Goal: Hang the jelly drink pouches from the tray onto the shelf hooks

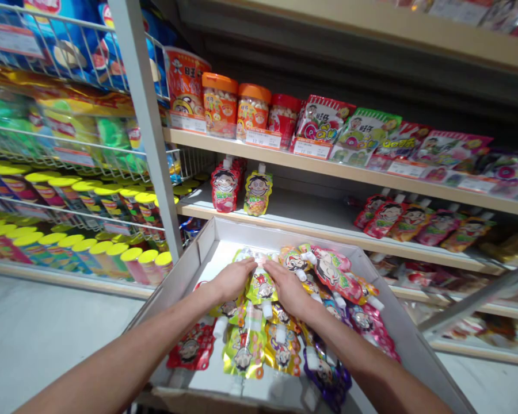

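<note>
Fingers of the left hand (233,279) and right hand (288,289), nearly meeting, touch a green pouch (262,283) near the box's (235,230) twelve o'clock; whether they pinch it, I cannot tell. Shop shelves (311,158) span nine to three over pale floor (47,330). The white-bottomed box sits at six, other pouches (243,353) strewn inside. Yellow-lidded cans (132,263) stand at nine.

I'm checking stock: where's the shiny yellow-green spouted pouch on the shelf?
In the head view, the pouch is at centre, right of a shiny red pouch, beyond the white cardboard box.
</note>
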